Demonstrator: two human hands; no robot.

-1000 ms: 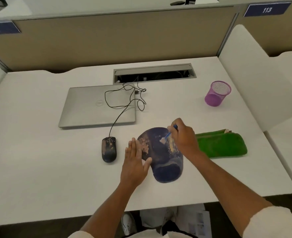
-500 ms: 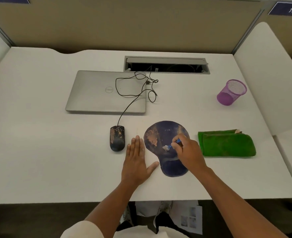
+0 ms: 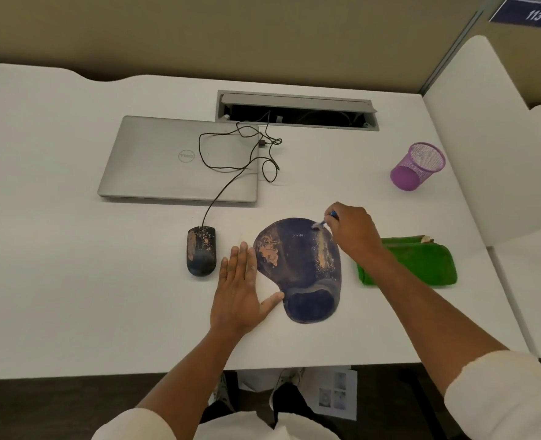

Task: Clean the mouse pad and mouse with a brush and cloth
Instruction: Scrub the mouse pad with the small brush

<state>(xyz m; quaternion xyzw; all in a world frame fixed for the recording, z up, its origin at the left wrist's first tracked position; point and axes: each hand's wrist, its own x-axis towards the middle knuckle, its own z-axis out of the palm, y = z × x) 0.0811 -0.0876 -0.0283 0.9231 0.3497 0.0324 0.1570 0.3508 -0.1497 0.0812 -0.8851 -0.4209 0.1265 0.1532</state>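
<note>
I watch the right hand (image 3: 351, 231) pinching a small blue-handled brush (image 3: 324, 219), its pale bristles touching the far right edge of the dark blue, rounded mouse pad (image 3: 301, 268) with its raised wrist rest. The left hand (image 3: 239, 289) lies flat, fingers straight, on the white desk (image 3: 72, 281), its thumb tip touching the pad's near left edge. The black corded mouse (image 3: 201, 250), smeared with tan grime, sits just beside that hand on its left; the folded green cloth (image 3: 421, 265) lies right of the pad, partly under the right forearm.

My worry is the pad sliding: the left hand braces it only from the side, so a firm stroke could skate it away. Bristles working at the rim may flick grit onto the desk or toward the closed silver laptop (image 3: 167, 160). I also judge the tan patch on the pad's left could get missed, and the forearm could drag the cloth.
</note>
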